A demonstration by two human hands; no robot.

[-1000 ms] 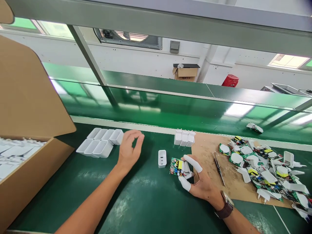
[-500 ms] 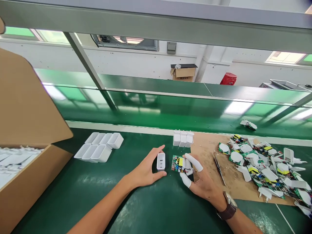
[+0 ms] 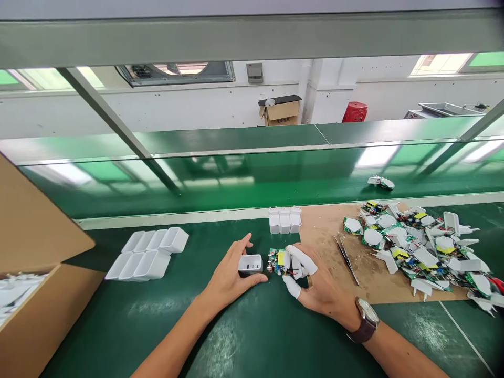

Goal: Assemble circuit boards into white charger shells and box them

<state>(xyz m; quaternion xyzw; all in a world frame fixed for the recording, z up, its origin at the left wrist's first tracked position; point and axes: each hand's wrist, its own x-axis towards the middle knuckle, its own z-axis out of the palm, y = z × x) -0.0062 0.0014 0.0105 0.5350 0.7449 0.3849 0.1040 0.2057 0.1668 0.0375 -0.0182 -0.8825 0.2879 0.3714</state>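
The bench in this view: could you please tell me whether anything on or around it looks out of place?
One board lies alone on the green strip beyond the pale rail, apart from the pile of similar boards on the cardboard, so it looks stray.

Brightly lit, with daylight at the windows [image 3: 443,64], glare on the green panel [image 3: 275,184], sheen on the table [image 3: 307,341]; perhaps slightly soft near the corners.

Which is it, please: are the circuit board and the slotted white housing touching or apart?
Apart: the head view shows green table between the circuit board and the slotted white housing.
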